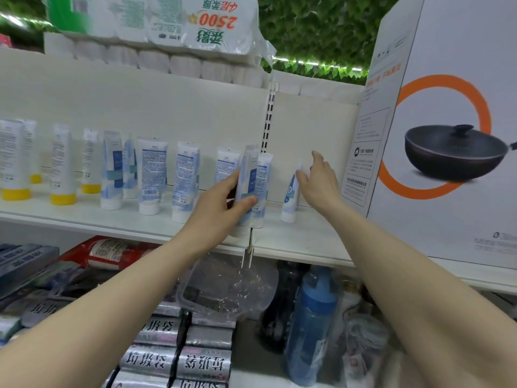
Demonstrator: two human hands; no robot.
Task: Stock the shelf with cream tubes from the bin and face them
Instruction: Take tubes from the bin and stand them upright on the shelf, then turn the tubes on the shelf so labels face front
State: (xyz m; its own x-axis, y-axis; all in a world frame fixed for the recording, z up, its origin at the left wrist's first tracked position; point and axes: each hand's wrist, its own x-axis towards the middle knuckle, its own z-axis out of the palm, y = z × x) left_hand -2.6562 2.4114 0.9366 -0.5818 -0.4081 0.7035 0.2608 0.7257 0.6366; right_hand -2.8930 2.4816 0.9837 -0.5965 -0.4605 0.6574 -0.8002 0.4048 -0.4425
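L hand (221,201): gripping a blue-white cream tube (247,180) w/ thumb and fingers curling round it, holding it upright at frame centre, over the shelf (293,233) front edge.
R hand (319,179): fingers pinching the top of another tube (291,197), which is standing cap-down on the shelf, just right of centre.
Shelf row: more tubes (152,175) standing cap-down, centre to left edge; yellow-capped ones (62,166) at far left.
Right side: pan box (447,135) standing on the shelf.
Below: clear plastic bin (226,287) sitting lower centre.
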